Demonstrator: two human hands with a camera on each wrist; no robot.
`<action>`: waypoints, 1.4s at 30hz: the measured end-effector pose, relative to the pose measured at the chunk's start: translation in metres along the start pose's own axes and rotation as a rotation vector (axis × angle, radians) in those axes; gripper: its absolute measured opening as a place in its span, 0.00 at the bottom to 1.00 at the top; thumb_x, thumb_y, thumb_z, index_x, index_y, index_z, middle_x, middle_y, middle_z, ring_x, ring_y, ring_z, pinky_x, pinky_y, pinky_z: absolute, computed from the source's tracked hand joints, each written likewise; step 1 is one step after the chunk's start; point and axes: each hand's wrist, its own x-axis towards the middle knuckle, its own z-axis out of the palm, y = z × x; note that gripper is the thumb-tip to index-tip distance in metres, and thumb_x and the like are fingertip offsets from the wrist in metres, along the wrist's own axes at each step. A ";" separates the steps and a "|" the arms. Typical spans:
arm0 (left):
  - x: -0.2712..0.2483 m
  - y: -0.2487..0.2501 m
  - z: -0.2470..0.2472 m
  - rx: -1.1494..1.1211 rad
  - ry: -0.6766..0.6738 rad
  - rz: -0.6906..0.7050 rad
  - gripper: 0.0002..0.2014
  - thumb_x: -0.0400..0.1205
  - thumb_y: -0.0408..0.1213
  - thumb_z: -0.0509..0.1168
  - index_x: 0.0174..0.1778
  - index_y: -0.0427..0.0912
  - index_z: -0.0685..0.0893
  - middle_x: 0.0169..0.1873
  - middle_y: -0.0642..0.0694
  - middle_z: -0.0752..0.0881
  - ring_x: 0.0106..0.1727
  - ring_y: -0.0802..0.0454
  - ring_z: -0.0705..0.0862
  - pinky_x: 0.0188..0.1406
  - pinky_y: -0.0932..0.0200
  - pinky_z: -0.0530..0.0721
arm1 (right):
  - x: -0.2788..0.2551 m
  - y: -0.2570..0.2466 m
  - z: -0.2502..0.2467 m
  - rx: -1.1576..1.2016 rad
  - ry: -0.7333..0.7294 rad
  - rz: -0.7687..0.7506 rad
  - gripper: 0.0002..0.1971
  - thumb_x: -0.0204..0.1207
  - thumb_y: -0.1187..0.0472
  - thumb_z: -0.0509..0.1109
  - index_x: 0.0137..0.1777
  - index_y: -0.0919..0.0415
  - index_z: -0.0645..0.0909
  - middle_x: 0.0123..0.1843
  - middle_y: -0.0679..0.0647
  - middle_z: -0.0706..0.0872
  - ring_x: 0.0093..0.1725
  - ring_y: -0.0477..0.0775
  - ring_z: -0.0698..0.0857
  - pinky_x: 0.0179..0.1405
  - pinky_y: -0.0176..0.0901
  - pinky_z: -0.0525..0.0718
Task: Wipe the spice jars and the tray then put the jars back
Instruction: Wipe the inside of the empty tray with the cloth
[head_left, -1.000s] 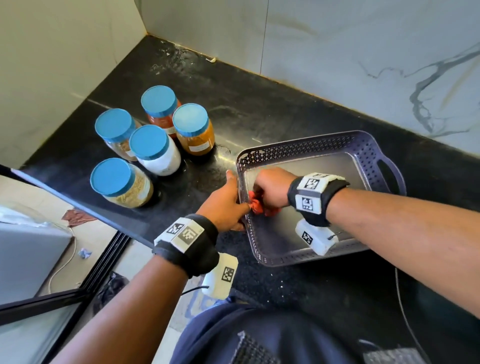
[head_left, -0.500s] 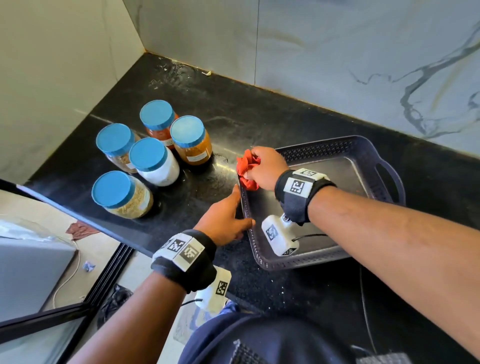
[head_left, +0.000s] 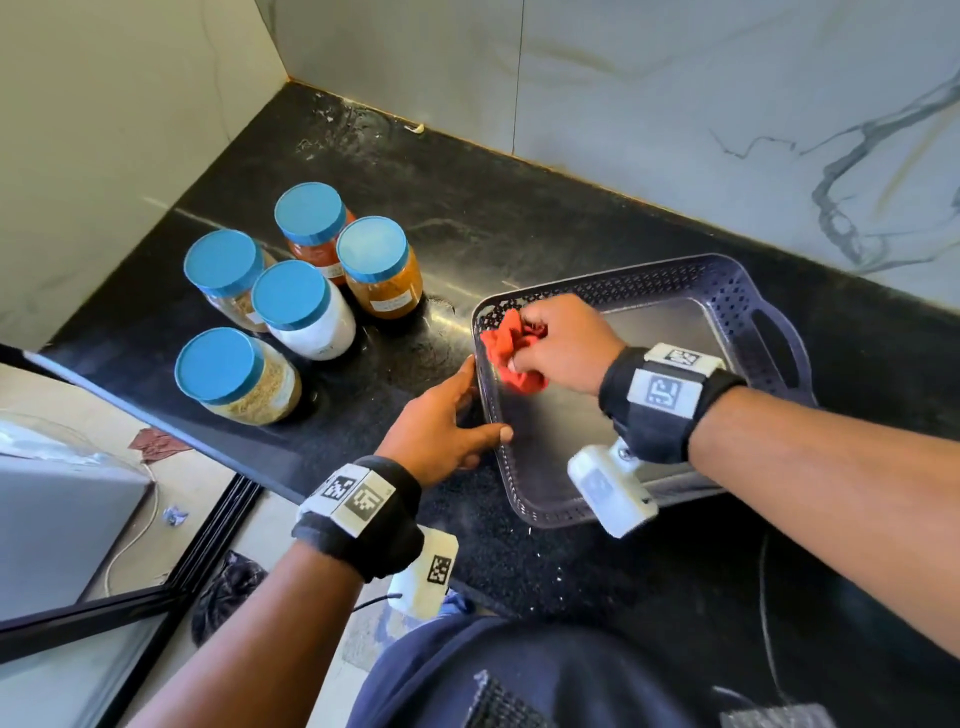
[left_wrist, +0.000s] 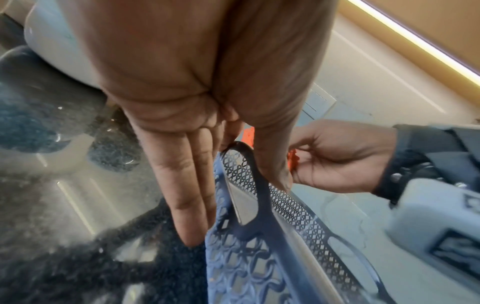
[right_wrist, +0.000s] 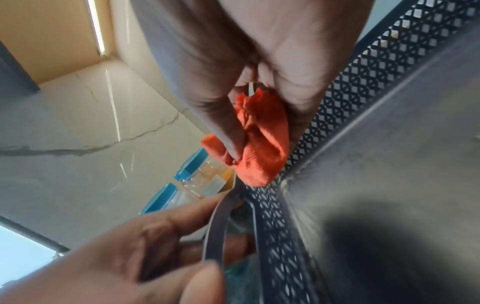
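A dark perforated plastic tray (head_left: 737, 296) sits empty on a black table (head_left: 519, 218). The right hand (head_left: 566, 345) is inside it, bunching a red-orange cloth (head_left: 511, 348) between thumb and curled fingers and pressing the wad into the corner of the tray nearest the jars. The wrist view shows the cloth touching the lattice wall where it meets the floor of the tray. Just below that hand, the left hand (head_left: 441, 426) steadies the tray's near handle (left_wrist: 246, 185): thumb hooked over the rim inside, fingers straight and together along the outside wall.

Beyond the left hand's fingertips, well apart from the tray, five spice jars (head_left: 306, 306) with blue lids stand upright in a tight cluster on the table.

Judging by this, the tray is being wiped and the jars are not yet returned. To do it well, push the cloth firmly along the wall's seam and lattice, keep the left hand bracing so the tray does not slide, and cover every corner.
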 end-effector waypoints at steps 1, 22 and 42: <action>-0.002 0.002 0.000 -0.041 -0.019 -0.018 0.47 0.80 0.35 0.79 0.86 0.73 0.60 0.73 0.52 0.84 0.65 0.49 0.89 0.47 0.39 0.94 | 0.005 -0.004 0.000 0.090 0.039 0.011 0.08 0.62 0.81 0.70 0.38 0.71 0.85 0.36 0.60 0.91 0.32 0.59 0.89 0.34 0.52 0.89; -0.006 0.004 0.003 0.038 0.094 -0.044 0.40 0.78 0.38 0.80 0.84 0.60 0.71 0.67 0.50 0.87 0.58 0.51 0.91 0.42 0.40 0.94 | -0.016 0.023 -0.017 -0.478 -0.008 -0.293 0.04 0.71 0.72 0.74 0.39 0.63 0.87 0.53 0.57 0.86 0.53 0.57 0.86 0.47 0.37 0.71; -0.006 0.001 0.012 -0.125 0.010 -0.076 0.47 0.83 0.30 0.68 0.84 0.82 0.53 0.55 0.46 0.92 0.48 0.43 0.92 0.50 0.30 0.92 | 0.007 0.032 0.008 -0.726 -0.254 -0.597 0.09 0.74 0.70 0.72 0.50 0.61 0.90 0.60 0.59 0.78 0.52 0.62 0.83 0.49 0.55 0.84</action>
